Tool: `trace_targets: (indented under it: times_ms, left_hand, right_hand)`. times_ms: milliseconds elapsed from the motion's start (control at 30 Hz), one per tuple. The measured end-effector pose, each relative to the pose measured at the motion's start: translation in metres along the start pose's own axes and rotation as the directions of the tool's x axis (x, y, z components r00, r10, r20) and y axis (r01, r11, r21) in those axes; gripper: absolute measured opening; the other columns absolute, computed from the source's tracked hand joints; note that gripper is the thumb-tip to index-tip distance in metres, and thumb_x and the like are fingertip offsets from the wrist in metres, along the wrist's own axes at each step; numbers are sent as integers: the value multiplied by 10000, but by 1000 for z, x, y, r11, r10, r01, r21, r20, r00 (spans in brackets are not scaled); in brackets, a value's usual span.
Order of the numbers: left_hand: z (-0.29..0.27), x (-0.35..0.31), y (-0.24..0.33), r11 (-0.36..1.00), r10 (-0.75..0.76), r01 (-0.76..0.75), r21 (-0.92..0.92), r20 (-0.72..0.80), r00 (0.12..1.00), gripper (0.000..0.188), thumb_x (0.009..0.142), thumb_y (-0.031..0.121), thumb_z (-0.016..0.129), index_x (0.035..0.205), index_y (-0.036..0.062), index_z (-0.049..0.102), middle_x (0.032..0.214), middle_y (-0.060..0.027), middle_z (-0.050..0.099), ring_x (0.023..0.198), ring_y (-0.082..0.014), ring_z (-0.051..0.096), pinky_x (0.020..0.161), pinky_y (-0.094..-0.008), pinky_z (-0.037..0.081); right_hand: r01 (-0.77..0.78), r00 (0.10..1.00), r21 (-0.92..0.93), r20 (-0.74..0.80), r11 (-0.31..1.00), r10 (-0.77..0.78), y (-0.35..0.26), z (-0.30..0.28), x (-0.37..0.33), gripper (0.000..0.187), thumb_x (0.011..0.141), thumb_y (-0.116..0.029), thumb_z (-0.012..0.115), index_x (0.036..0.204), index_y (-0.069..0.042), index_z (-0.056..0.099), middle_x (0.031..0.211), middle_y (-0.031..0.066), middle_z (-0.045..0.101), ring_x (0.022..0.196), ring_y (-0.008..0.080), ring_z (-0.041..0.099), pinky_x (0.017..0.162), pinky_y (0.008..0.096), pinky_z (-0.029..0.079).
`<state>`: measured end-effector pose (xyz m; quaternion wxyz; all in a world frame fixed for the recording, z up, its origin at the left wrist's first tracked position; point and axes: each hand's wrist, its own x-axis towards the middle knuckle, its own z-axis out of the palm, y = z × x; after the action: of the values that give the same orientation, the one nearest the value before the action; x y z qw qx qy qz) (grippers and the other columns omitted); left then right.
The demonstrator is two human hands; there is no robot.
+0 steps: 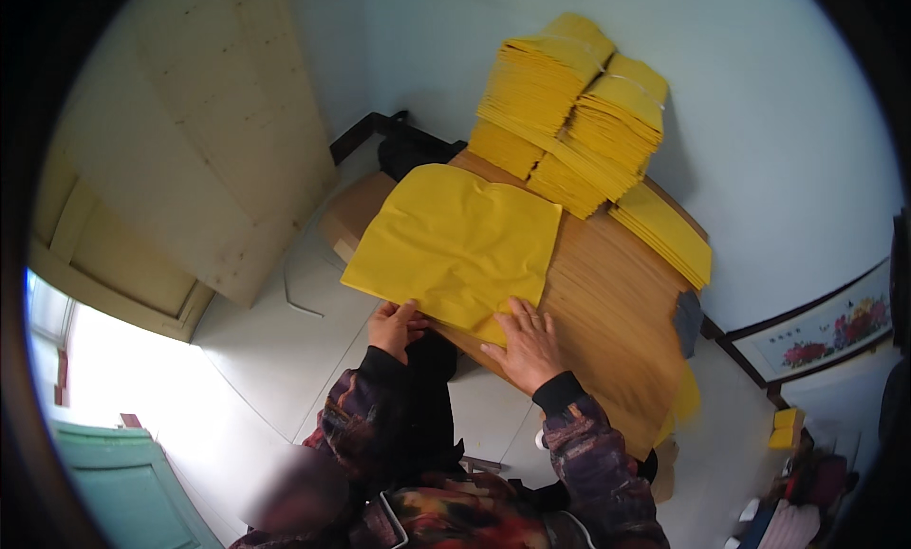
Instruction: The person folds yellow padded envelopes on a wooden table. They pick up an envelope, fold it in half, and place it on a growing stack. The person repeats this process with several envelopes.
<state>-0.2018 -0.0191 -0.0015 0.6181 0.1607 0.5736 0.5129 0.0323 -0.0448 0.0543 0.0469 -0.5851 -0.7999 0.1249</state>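
Observation:
A yellow sheet of soft, cloth-like material [455, 241], roughly square and lightly wrinkled, lies over the near left part of the wooden table. Its left side reaches past the tabletop. My left hand [392, 331] pinches the near edge, thumb on top and the other fingers underneath. Resting on the near right corner of the sheet and the wood beside it, my right hand [527, 343] is stretched out with its fingers fairly flat. Whether the sheet is one layer or a folded piece, I cannot tell.
Tall tied stacks of folded yellow pieces [550, 84] stand at the table's back, with a flatter pile [664, 234] to their right. Bare wooden tabletop [607, 312] shows right of the sheet. A large board [190, 122] leans at left; a framed flower picture [816, 326] is at right.

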Motion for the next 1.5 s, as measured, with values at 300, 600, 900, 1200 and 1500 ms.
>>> trace_targets:
  times_ms: [300, 600, 900, 1200, 1500]
  left_hand:
    - [-6, 25, 9, 993, 115, -112, 41, -85, 990, 114, 879, 147, 665, 822, 56, 626, 649, -7, 579, 496, -105, 523, 445, -235, 382]
    - [-19, 30, 6, 996, 90, -91, -6, -53, 995, 97, 904, 207, 650, 906, 140, 580, 761, 20, 572, 658, -121, 583, 572, -273, 446]
    - [-18, -29, -24, 985, 26, -13, -173, 74, 997, 178, 939, 207, 630, 1072, 140, 531, 985, -7, 588, 835, -155, 609, 672, -296, 479]
    - [-17, -94, -102, 326, 41, -769, 550, 804, 593, 164, 809, 106, 709, 953, 33, 677, 860, -158, 669, 790, -280, 682, 696, -361, 533]
    - [-3, -98, -108, 68, -159, -824, 563, 821, 548, 209, 826, 219, 698, 993, 92, 687, 959, -115, 688, 877, -326, 673, 768, -426, 539]
  right_hand:
    - [-57, 998, -48, -14, 997, 57, -11, 15, -2, 630, 872, -487, 666, 1324, -81, 499, 1530, 189, 316, 1423, 362, 275, 1120, 595, 239]
    - [34, 917, 549, -350, 835, 192, 11, 32, -38, 383, 877, -209, 688, 1206, -39, 592, 1221, 194, 614, 1158, 359, 571, 958, 432, 458]
    - [-80, 796, 797, -309, 598, 520, 47, 42, -90, 152, 903, -47, 651, 1045, -18, 607, 837, 52, 612, 759, 108, 578, 679, 254, 490]
    - [-168, 589, 789, -401, 591, 702, 177, 18, -127, 116, 903, -107, 670, 836, -23, 627, 708, 12, 581, 665, 110, 531, 603, 288, 445]
    - [-590, 515, 80, -729, 803, 451, 299, -25, -122, 215, 837, -140, 695, 1037, -67, 664, 1071, 158, 632, 990, 389, 580, 865, 480, 473]
